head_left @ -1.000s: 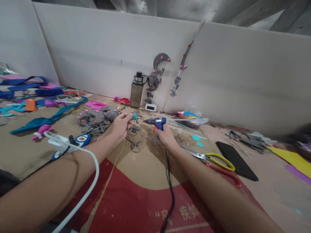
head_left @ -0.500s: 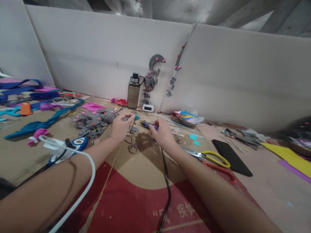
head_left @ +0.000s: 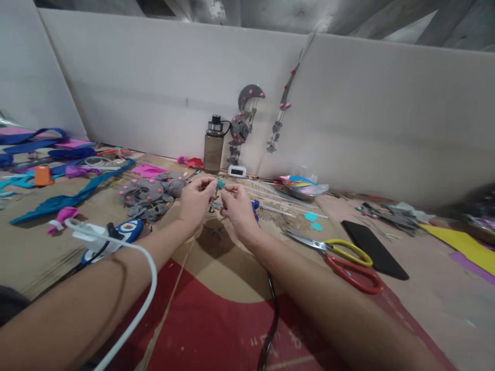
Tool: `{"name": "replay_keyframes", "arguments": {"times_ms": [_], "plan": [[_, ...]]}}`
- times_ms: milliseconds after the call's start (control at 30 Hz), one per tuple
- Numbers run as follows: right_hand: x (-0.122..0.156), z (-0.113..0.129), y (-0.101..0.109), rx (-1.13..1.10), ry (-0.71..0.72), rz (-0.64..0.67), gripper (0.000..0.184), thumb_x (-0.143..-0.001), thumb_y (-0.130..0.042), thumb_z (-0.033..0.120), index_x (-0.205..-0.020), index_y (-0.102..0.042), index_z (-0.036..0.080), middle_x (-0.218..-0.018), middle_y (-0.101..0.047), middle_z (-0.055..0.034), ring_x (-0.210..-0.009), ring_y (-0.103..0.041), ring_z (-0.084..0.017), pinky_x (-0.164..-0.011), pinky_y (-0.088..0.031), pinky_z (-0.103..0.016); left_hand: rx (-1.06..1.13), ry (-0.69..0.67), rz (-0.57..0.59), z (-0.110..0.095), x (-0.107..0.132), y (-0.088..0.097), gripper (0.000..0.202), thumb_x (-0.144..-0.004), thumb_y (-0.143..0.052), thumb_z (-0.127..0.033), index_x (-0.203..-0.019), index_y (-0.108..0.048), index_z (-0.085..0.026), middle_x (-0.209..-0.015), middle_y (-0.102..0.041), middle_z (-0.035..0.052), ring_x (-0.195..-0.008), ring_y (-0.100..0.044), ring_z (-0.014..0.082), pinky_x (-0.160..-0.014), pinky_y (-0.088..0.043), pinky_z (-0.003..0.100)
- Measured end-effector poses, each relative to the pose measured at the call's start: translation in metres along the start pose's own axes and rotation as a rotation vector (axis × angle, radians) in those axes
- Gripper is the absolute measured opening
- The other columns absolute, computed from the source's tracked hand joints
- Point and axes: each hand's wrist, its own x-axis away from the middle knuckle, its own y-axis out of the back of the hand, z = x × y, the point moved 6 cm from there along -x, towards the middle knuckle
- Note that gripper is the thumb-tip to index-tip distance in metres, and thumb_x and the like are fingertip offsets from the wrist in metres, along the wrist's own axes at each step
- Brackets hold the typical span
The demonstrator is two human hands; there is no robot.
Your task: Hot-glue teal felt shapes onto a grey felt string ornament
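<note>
The worktop [head_left: 441, 304] runs out of frame on both sides. Forearms [head_left: 320, 288] partly cover its red-printed cardboard [head_left: 216, 283]. The left hand [head_left: 195, 203] has its fingers pinched on a teal cutout [head_left: 220, 183], held up between both hands; whether the right hand's [head_left: 240, 211] bent fingers also grip it, I cannot tell. Behind that hand, a blue glue gun [head_left: 255, 204] is mostly hidden.

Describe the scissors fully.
The scissors have silvery, metal-looking blades and two large loop handles, one yellow, one red. They lie flat on the cardboard, right of the right forearm, tips pointing away and leftward. Nobody holds them. The yellow loop overlaps the black slab in view; contact is unclear. Whether the blades are fully closed is hard to tell.
</note>
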Motion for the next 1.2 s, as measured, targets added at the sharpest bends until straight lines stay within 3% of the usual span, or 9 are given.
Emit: {"name": "replay_keyframes", "arguments": {"times_ms": [133, 267, 533, 733, 1200], "plan": [[0.0, 0.012, 0.012, 0.232, 0.222, -0.058, 0.014, -0.076, -0.054, 0.033, -0.08, -0.052, 0.02, -0.066, -0.048, 0.0048, -0.055, -0.041, -0.009, -0.05, -0.036, -0.02, 0.124, 0.14, 0.035, 0.007, 0.003, -0.007, 0.023, -0.064, -0.072, -0.033, -0.075, -0.063, -0.015, -0.062, -0.059, -0.0008, -0.048, -0.053, 0.0088, -0.041, -0.032, 0.019], [0.0, 0.017, 0.018, 0.319, 0.314, -0.093, 0.017, -0.078, -0.055, 0.035, -0.08, -0.058, 0.018, -0.066, -0.05, 0.0036, -0.06, -0.043, -0.01, -0.057, -0.038, -0.023, 0.2, 0.24, 0.053, 0.01, 0.008, -0.013, 0.024, -0.061, -0.074, -0.03, -0.073, -0.061, -0.014, -0.067, -0.06, -0.0002, -0.051, -0.056, 0.0089, -0.044, -0.037, 0.019], [-0.003, 0.013, 0.02, 0.349, 0.303, -0.116, 0.024, -0.079, -0.055, 0.041, -0.081, -0.058, 0.017, -0.068, -0.055, 0.0013, -0.06, -0.046, -0.011, -0.055, -0.037, -0.023, 0.216, 0.227, 0.073, 0.009, 0.009, -0.016, 0.021, -0.064, -0.073, -0.028, -0.071, -0.06, -0.013, -0.065, -0.058, 0.0004, -0.055, -0.057, 0.0097, -0.044, -0.034, 0.019], [-0.002, 0.02, 0.023, 0.434, 0.337, -0.171, 0.022, -0.078, -0.056, 0.039, -0.078, -0.058, 0.017, -0.067, -0.054, 0.0015, -0.061, -0.045, -0.011, -0.058, -0.036, -0.024, 0.131, 0.181, 0.103, 0.01, 0.008, -0.015, 0.017, -0.069, -0.069, -0.027, -0.072, -0.061, -0.013, -0.062, -0.058, 0.0004, -0.049, -0.05, 0.0069, -0.044, -0.033, 0.019], [0.001, 0.028, 0.028, 0.522, 0.406, -0.238, 0.019, -0.075, -0.06, 0.036, -0.081, -0.059, 0.018, -0.063, -0.045, 0.0052, -0.059, -0.038, -0.011, -0.056, -0.03, -0.024, 0.034, 0.157, 0.154, 0.003, 0.012, -0.019, 0.017, -0.072, -0.064, -0.029, -0.072, -0.057, -0.014, -0.05, -0.049, -0.0045, -0.043, -0.04, 0.0047, -0.044, -0.031, 0.018]]}}
